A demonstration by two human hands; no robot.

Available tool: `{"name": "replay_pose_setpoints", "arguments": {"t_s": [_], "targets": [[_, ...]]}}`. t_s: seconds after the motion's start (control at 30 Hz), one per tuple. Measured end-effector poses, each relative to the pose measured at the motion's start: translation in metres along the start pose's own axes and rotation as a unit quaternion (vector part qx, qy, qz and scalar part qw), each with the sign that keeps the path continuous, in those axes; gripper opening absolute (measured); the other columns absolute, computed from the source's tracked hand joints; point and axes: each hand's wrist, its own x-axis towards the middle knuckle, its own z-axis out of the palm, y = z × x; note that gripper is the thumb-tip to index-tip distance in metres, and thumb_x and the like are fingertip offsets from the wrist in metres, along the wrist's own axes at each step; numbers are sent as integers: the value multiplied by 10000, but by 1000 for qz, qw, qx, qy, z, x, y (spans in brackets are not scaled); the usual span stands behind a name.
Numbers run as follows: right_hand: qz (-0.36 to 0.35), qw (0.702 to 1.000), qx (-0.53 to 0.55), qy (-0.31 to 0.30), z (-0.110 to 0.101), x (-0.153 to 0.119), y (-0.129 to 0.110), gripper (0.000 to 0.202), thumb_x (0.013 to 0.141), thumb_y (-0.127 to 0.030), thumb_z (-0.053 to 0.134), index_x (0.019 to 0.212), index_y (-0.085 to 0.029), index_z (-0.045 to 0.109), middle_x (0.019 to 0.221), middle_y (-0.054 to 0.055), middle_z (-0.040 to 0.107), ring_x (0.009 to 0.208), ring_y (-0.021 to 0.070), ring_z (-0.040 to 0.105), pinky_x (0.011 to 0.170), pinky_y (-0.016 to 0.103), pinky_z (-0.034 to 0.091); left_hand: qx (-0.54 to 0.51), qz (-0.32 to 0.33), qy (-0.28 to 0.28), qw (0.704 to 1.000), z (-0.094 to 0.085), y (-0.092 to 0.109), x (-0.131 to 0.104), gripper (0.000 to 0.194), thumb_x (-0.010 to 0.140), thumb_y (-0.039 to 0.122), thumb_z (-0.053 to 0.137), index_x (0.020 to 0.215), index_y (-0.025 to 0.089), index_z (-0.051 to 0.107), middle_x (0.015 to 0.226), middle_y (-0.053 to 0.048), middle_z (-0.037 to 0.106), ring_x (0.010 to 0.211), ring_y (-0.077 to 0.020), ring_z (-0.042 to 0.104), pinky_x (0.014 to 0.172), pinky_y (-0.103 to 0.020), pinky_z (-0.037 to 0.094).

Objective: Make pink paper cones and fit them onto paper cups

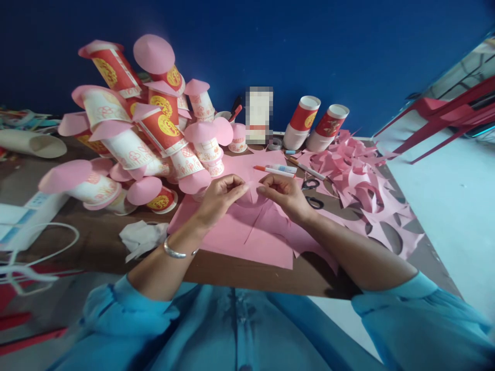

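Observation:
My left hand and my right hand meet over the middle of the table, both with thumb and fingers pinched. Between them is a small piece of pink paper, gripped at either side; its full outline blends into the pink below. Large pink paper sheets lie beneath the hands. Just beyond my right hand are black-handled scissors, partly covered by paper. A marker with an orange cap rests past the fingertips, beside a white glue tube or pen.
Paper cups with pink cone tops are piled at the left. Two stacks of cups stand by the blue wall. Cut pink scraps cover the right side. A crumpled white tissue lies near my left forearm; a red chair stands beyond.

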Motion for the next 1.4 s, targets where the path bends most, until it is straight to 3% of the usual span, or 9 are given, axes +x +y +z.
{"name": "replay_pose_setpoints", "arguments": {"t_s": [0.23,0.43,0.63,0.8,1.03,1.23,1.4], "targets": [[11,1000,3,-11,1,0,2,464,796,-590,842,681,-214,595,731,2,566,713,155,480,636,307,370,10,0,-7,1000,2,-3,3,289,818,455,753,731,196,657,689,6,574,651,-133,451,624,-284,384],[19,1000,-15,-16,-2,0,-1,522,802,-683,825,724,-202,640,719,0,569,693,153,484,642,314,373,14,7,-1,1000,2,-3,4,255,804,417,730,702,197,651,662,7,578,648,-134,460,622,-281,380],[34,999,-4,-35,-1,0,-5,508,814,-683,818,888,-185,755,865,44,701,800,178,586,755,331,459,13,9,-23,1000,2,0,2,211,794,387,713,721,196,665,692,6,595,668,-138,482,658,-288,415],[80,994,23,-66,0,-1,-4,473,741,-612,894,750,-170,722,715,1,621,701,145,514,668,303,404,19,19,-58,998,2,-2,2,215,812,385,719,725,198,659,696,9,605,688,-147,509,707,-298,445],[69,995,14,-78,-2,-2,-8,481,753,-617,881,705,-176,694,681,-12,574,679,138,476,644,299,368,10,15,-73,997,1,-3,3,209,812,387,716,728,201,672,689,7,603,684,-151,508,693,-295,443],[57,997,34,-37,-1,-2,-7,493,747,-637,886,690,-185,695,682,-6,602,673,140,495,665,309,405,-42,-8,-89,995,-2,-9,1,276,882,460,689,818,191,702,734,0,617,702,-146,514,689,-285,429],[53,996,74,6,-1,0,-2,513,708,-674,906,722,-201,707,729,0,641,703,152,532,701,331,455,-72,-23,-98,992,-6,-14,0,293,818,459,778,884,181,713,841,-23,688,776,-161,590,743,-289,476]]}}
